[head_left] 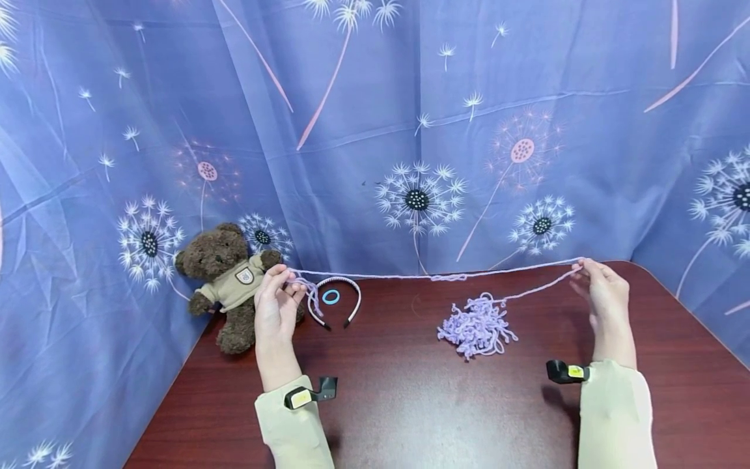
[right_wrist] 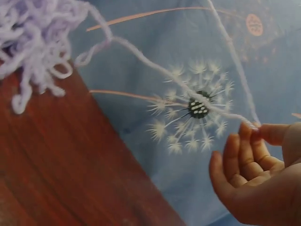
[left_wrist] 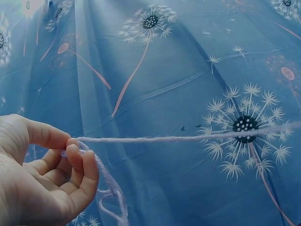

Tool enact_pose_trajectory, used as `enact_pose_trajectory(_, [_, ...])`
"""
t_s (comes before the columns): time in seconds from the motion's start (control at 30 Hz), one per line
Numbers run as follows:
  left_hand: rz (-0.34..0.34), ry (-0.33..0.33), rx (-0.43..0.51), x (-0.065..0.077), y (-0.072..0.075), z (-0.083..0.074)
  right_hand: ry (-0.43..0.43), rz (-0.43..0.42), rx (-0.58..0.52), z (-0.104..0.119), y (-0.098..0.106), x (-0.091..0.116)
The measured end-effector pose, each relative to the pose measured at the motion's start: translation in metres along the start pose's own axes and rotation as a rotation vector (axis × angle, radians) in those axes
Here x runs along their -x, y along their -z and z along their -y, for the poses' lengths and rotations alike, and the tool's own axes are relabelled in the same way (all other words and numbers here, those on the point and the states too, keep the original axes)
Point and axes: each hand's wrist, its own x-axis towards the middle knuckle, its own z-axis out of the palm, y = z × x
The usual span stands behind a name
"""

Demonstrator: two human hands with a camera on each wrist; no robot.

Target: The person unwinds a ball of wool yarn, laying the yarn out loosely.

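Observation:
A strand of lilac yarn (head_left: 375, 277) stretches between both hands above the table, with a small looped bunch near its middle. At its left end my left hand (head_left: 275, 306) pinches the yarn between thumb and fingertips. A loose loop of yarn (left_wrist: 112, 186) dangles below those fingers in the left wrist view. My right hand (head_left: 606, 293) pinches the other end between thumb and index finger. From there a second length of yarn (right_wrist: 160, 68) slopes down to a tangled lilac yarn pile (head_left: 477, 326) on the table.
A brown teddy bear (head_left: 228, 277) in a beige shirt sits at the back left, partly behind my left hand. Beside it lie a headband (head_left: 359, 296) and a light-blue ring (head_left: 331, 297). A blue dandelion-print curtain (head_left: 351, 195) hangs behind the dark red wooden table (head_left: 398, 404).

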Motion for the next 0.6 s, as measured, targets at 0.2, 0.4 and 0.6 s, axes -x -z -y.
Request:
enact_pose_trajectory(0.2, [0.046, 0.005, -0.016, 0.002, -0.008, 0.003, -0.063, 0.047, 0.212, -0.013, -0.004, -0.002])
enact_pose_trajectory(0.4, [0.088, -0.001, -0.012, 0.005, -0.013, 0.004, -0.009, 0.043, 0.484, -0.027, -0.037, 0.001])
enact_pose_trajectory(0.6, [0.098, -0.005, -0.007, 0.006, -0.014, 0.003, 0.129, 0.302, 0.951, -0.055, -0.093, 0.02])
